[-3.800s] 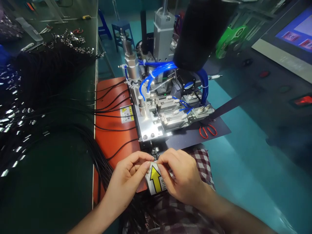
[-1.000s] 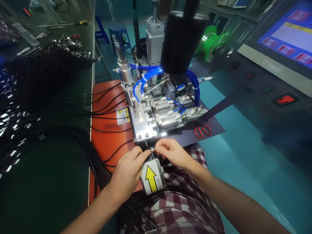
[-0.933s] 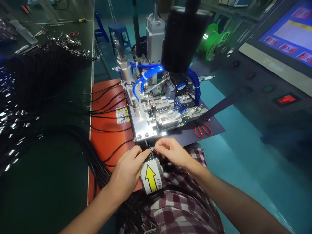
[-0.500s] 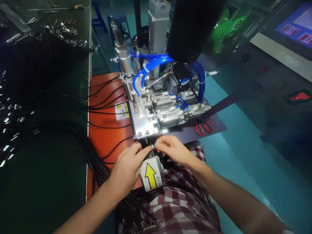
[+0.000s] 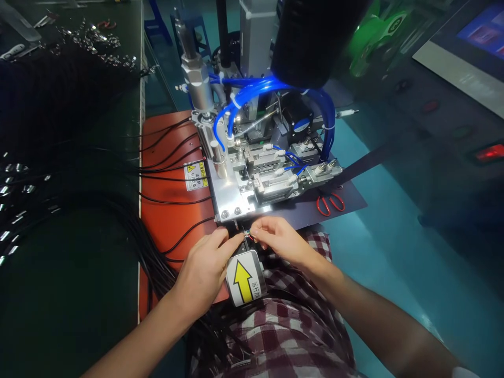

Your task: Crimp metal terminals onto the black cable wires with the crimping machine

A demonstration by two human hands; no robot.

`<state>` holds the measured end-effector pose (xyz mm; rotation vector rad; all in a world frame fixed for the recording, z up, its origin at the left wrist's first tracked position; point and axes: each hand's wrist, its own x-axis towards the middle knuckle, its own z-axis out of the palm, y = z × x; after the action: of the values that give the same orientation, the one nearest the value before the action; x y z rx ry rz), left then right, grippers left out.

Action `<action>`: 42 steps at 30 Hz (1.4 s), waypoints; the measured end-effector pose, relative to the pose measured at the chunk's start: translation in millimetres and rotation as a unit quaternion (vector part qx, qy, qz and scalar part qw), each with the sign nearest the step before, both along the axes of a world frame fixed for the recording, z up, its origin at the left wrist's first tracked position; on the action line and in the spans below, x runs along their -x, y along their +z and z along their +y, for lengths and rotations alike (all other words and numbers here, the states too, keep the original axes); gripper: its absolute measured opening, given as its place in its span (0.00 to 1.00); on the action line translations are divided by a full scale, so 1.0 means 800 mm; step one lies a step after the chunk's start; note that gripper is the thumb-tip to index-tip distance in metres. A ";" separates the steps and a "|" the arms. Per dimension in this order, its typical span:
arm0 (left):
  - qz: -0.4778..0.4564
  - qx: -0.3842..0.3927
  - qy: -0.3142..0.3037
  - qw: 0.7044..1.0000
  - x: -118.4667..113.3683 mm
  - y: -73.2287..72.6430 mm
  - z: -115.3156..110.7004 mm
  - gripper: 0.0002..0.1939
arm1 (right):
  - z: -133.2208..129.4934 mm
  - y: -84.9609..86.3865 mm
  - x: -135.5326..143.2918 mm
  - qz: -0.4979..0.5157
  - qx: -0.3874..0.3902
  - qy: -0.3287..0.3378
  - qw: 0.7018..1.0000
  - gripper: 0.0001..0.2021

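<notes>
Fingers (image 5: 235, 241) and forearms (image 5: 354, 294) bare; maroon-and-white checked cloth (image 5: 291, 336) over the lap; pale sleeve edge (image 5: 463, 371) on the right arm.

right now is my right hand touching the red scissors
Apart. The head view shows the right hand left of and lower in the picture than the red scissors, with bare dark plate visible between them.

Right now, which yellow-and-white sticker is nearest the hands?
The sticker with the yellow arrow, beside the left hand; the warning-triangle sticker sits farther off, on the orange plate.
</notes>
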<state>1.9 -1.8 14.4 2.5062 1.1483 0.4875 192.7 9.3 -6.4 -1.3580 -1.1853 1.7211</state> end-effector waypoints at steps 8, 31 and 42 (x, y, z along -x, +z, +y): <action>0.002 -0.006 -0.005 1.000 -0.001 0.001 0.001 0.19 | 0.000 -0.002 0.000 0.000 0.002 0.002 1.000 0.09; 0.051 -0.042 -0.010 0.998 -0.003 0.002 0.000 0.19 | -0.006 -0.003 0.001 -0.115 -0.040 0.004 0.993 0.08; 0.040 -0.047 -0.021 0.998 -0.002 0.001 0.001 0.16 | -0.012 -0.005 -0.001 -0.098 -0.027 -0.034 0.994 0.08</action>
<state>3.6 -0.8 14.9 2.6463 1.1245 0.4441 193.8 -0.2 -10.2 -1.5444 -1.2679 1.5255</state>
